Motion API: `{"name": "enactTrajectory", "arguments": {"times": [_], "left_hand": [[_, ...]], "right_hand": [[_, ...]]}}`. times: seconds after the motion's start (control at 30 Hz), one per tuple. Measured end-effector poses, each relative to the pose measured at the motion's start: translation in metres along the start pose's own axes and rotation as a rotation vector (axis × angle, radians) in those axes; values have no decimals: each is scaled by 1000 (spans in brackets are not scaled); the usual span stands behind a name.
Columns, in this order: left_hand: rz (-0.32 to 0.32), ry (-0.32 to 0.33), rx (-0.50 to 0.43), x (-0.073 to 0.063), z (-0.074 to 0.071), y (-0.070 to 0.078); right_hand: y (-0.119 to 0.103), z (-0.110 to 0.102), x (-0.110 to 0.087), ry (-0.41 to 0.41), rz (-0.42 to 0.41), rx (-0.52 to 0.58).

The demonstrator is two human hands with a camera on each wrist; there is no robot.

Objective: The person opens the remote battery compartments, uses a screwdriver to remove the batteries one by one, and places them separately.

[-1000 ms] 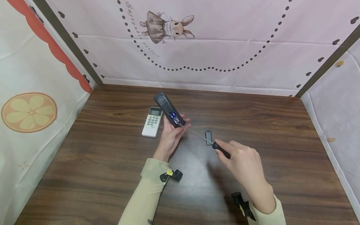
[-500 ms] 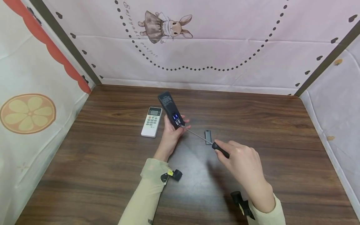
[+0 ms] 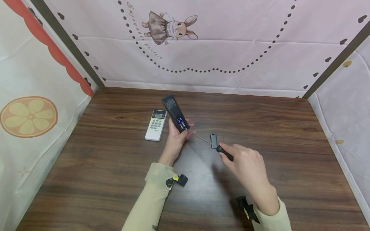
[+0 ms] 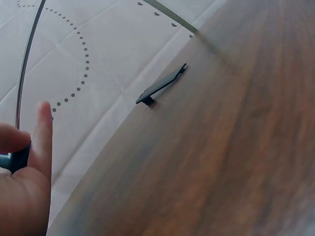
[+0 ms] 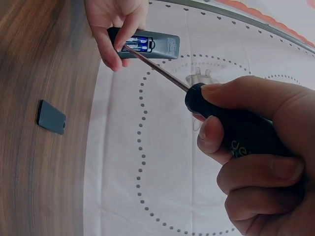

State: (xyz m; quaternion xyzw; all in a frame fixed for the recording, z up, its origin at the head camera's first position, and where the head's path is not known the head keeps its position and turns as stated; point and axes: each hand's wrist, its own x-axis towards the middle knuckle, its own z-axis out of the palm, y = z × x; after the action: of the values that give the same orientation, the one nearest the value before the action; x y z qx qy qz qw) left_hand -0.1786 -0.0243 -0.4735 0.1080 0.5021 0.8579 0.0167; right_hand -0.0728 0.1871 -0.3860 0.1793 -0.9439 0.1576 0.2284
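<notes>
My left hand point(image 3: 174, 140) holds a black remote control point(image 3: 173, 107) back side up, above the table. Its battery compartment is uncovered, and blue batteries point(image 5: 141, 43) lie inside. A screwdriver point(image 3: 224, 153) is gripped by its black handle in my right hand point(image 3: 249, 165), fingers curled round it in the right wrist view. The metal shaft point(image 5: 160, 70) reaches to the compartment's lower end, near my left thumb; whether the tip touches a battery is hard to tell. The dark battery cover point(image 3: 214, 141) lies on the table beneath the shaft, apart from both hands.
A white remote control point(image 3: 156, 125) with a small screen lies on the wooden table point(image 3: 110, 154), left of my left hand. Printed cloth walls point(image 3: 219, 54) rise at the table's back and sides. Each wrist wears a small black camera.
Over the second, the black remote has turned slightly more upright in my left hand. The screwdriver and right hand have shifted slightly left, with the tip staying at the compartment's lower end.
</notes>
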Motion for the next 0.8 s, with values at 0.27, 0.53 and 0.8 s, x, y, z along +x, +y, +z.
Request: {"name": "enactTrajectory", "arguments": {"times": [0.27,0.53,0.8], "left_hand": [[-10,-5,-9,0,-1,-2],[13,-26,23,2,-2,-4],[-13,-3,66,0,-3,-2]], "right_hand": [[5,-1,0,-42,31,29],[8,-2,-1,-71,51,50],[7,-1,0,-84,67,86]]}}
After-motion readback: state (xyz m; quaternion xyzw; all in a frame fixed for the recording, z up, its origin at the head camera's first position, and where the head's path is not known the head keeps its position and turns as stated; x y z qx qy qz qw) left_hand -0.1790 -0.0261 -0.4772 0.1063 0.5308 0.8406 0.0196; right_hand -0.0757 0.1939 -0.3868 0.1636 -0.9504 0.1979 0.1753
